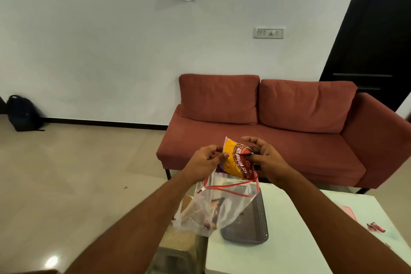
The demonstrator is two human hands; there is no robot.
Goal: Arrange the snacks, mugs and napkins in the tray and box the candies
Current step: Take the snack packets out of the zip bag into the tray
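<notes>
A yellow and red snack packet (236, 160) is held in the air above the table's far left corner. My right hand (264, 158) pinches its right side. My left hand (205, 159) touches the packet's left edge and grips the rim of a clear plastic bag (213, 209) with red handles, which hangs below and holds more snacks. Under the bag a dark grey perforated tray (251, 222) lies on the white table (289, 240). Small red candies (375, 227) lie near the table's right edge.
A red sofa (289, 122) stands just beyond the table. A pink flat object (348, 210) lies at the table's right. A tan stool or box (178, 240) is left of the table. A black backpack (21, 113) rests against the far wall.
</notes>
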